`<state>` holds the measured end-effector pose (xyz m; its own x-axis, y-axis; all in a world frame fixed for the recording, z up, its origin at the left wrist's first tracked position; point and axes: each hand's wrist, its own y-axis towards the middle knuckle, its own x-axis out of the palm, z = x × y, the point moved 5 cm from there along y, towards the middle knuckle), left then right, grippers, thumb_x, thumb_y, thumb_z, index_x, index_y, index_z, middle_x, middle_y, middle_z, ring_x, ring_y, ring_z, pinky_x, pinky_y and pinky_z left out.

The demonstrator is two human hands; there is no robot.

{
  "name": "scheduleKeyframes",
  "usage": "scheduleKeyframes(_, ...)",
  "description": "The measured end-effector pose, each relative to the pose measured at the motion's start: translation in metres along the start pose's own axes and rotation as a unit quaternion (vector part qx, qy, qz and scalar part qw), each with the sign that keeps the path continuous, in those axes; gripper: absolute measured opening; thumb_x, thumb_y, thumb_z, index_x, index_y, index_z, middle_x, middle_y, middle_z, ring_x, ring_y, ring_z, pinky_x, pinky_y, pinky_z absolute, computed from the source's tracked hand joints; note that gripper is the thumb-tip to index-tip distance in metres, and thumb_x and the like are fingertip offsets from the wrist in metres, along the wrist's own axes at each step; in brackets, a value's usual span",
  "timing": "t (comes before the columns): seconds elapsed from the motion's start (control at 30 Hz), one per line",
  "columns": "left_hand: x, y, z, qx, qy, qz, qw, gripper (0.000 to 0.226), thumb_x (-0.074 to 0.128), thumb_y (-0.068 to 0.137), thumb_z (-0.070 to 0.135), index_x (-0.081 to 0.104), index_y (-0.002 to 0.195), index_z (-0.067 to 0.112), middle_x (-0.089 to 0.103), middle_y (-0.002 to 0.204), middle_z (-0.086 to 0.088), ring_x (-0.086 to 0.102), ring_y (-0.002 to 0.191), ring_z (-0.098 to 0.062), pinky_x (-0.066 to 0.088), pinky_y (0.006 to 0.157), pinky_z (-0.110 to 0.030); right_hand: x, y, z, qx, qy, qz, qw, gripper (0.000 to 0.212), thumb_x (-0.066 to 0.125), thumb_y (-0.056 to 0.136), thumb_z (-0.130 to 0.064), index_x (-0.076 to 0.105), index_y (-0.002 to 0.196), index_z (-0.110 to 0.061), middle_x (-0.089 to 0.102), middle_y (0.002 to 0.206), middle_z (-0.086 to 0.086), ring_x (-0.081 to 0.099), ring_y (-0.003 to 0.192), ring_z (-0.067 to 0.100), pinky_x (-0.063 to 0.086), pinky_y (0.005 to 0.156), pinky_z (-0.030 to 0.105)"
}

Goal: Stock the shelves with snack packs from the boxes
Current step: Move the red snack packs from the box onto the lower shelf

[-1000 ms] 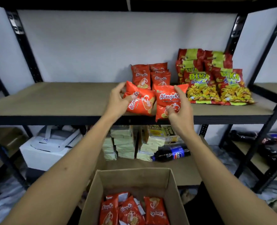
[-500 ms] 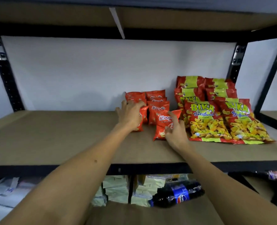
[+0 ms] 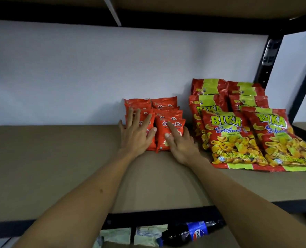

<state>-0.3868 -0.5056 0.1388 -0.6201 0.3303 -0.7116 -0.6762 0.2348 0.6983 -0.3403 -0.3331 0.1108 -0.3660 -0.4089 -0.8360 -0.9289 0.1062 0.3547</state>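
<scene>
Both hands rest on the front of the small orange snack packs point(image 3: 166, 135), which stand in two rows on the brown shelf point(image 3: 59, 158) against the white wall; the left hand point(image 3: 137, 134) lies flat on the front pack of the left row with its fingers point(image 3: 130, 115) spread and straight, the thumb laid across the pack's lower face; the right hand point(image 3: 180, 144) lies against the front pack of the right row, index finger stretched up over the printing and the others loosely extended, gripping nothing that can be seen.

Just right of the orange packs, a gap apart, lean the larger red-and-green seafood packs point(image 3: 232, 138) in overlapping rows; below the orange packs, under the shelf's front edge, a dark cola bottle point(image 3: 193, 233) lies on its side.

The risk, as I judge it, lies in the letting go; these packs are light, puffed and slippery, and they stand only by leaning on one another; a hand drawn away quickly could topple the front pack forward; too hard a push could buckle the rows or skew them toward the seafood packs.
</scene>
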Motion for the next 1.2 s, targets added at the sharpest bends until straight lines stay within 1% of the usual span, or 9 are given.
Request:
scheduleKeyframes(0.13, 0.020, -0.004, 0.001, -0.011, -0.006, -0.003, 1.000, 0.069, 0.020, 0.089, 0.064, 0.021, 0.152, 0.035, 0.015, 0.160, -0.013, 0.005, 0.150, -0.028, 0.014, 0.108, -0.067, 0.009, 0.005, 0.010, 0.012, 0.010, -0.009, 1.000, 0.056, 0.023, 0.095, -0.066, 0.004, 0.147, -0.056, -0.005, 0.162, 0.014, 0.009, 0.146, 0.041, 0.017, 0.113, 0.061)
scheduleKeyframes(0.27, 0.013, -0.006, 0.008, -0.035, -0.028, -0.020, 0.999, 0.068, 0.028, 0.094, 0.056, 0.018, 0.154, 0.025, 0.009, 0.161, -0.014, 0.001, 0.150, -0.027, 0.012, 0.111, -0.066, -0.018, 0.004, 0.016, -0.007, 0.003, 0.100, 0.995, 0.055, 0.027, 0.100, -0.055, 0.018, 0.152, -0.040, 0.003, 0.159, 0.024, 0.005, 0.148, 0.038, 0.020, 0.116, 0.055)
scheduleKeyframes(0.53, -0.049, -0.046, 0.016, -0.023, -0.031, -0.040, 0.998, 0.064, 0.053, 0.087, 0.030, 0.034, 0.146, 0.015, 0.023, 0.156, -0.018, 0.014, 0.147, -0.032, 0.023, 0.112, -0.059, -0.052, -0.033, -0.012, -0.034, -0.019, 0.197, 0.980, 0.061, 0.059, 0.087, -0.021, 0.040, 0.144, -0.011, 0.029, 0.151, 0.028, 0.029, 0.139, 0.043, 0.036, 0.108, 0.055)
scheduleKeyframes(0.67, -0.096, -0.077, 0.017, 0.009, -0.035, 0.008, 0.999, 0.050, 0.052, 0.087, 0.027, 0.051, 0.135, 0.012, 0.045, 0.144, -0.014, 0.032, 0.140, -0.029, 0.028, 0.109, -0.055, -0.055, -0.089, -0.051, -0.042, 0.086, 0.217, 0.972, 0.057, 0.055, 0.084, -0.020, 0.046, 0.140, -0.013, 0.039, 0.148, 0.020, 0.038, 0.134, 0.036, 0.037, 0.108, 0.045)
scheduleKeyframes(0.77, -0.113, -0.133, 0.021, 0.057, -0.042, 0.067, 0.995, 0.040, 0.042, 0.094, 0.030, 0.061, 0.125, 0.014, 0.060, 0.131, -0.007, 0.049, 0.128, -0.025, 0.030, 0.109, -0.050, -0.039, -0.143, -0.070, -0.085, 0.041, 0.236, 0.967, 0.040, 0.047, 0.088, -0.026, 0.063, 0.122, -0.012, 0.060, 0.130, 0.010, 0.048, 0.129, 0.031, 0.030, 0.109, 0.047)
scheduleKeyframes(0.9, -0.103, -0.233, 0.020, 0.069, -0.042, 0.015, 0.997, 0.052, 0.047, 0.094, 0.034, 0.042, 0.144, 0.019, 0.024, 0.158, -0.010, 0.016, 0.148, -0.027, 0.017, 0.118, -0.052, 0.010, -0.219, -0.063, -0.109, 0.095, 0.202, 0.969, 0.048, 0.055, 0.089, -0.014, 0.053, 0.137, -0.016, 0.025, 0.159, 0.004, 0.014, 0.149, 0.023, 0.020, 0.118, 0.045)
scheduleKeyframes(0.97, -0.089, -0.286, 0.016, 0.037, -0.088, -0.036, 0.995, 0.051, 0.054, 0.093, 0.026, 0.043, 0.143, 0.021, 0.018, 0.160, -0.008, 0.010, 0.149, -0.024, 0.017, 0.118, -0.050, 0.034, -0.252, -0.056, -0.076, 0.169, 0.155, 0.970, 0.048, 0.057, 0.090, -0.010, 0.053, 0.137, -0.017, 0.016, 0.162, 0.000, 0.023, 0.147, 0.021, 0.033, 0.112, 0.039)
scheduleKeyframes(1.07, -0.055, -0.375, -0.011, -0.091, -0.160, -0.143, 0.972, 0.047, 0.059, 0.089, 0.011, 0.054, 0.134, 0.021, 0.046, 0.144, -0.006, 0.038, 0.137, -0.024, 0.034, 0.113, -0.044, 0.079, -0.292, -0.038, 0.019, 0.236, 0.057, 0.970, 0.047, 0.057, 0.090, -0.006, 0.054, 0.136, -0.018, 0.051, 0.143, 0.002, 0.053, 0.124, 0.018, 0.046, 0.103, 0.037)
scheduleKeyframes(1.2, -0.035, -0.475, -0.050, -0.372, -0.199, -0.188, 0.887, 0.033, 0.056, 0.083, -0.001, 0.069, 0.108, 0.015, 0.071, 0.099, -0.012, 0.065, 0.095, -0.032, 0.048, 0.080, -0.032, 0.132, -0.341, 0.002, 0.167, 0.186, -0.051, 0.967, 0.035, 0.056, 0.090, -0.009, 0.065, 0.122, -0.019, 0.073, 0.102, 0.008, 0.068, 0.096, 0.025, 0.055, 0.087, 0.039)
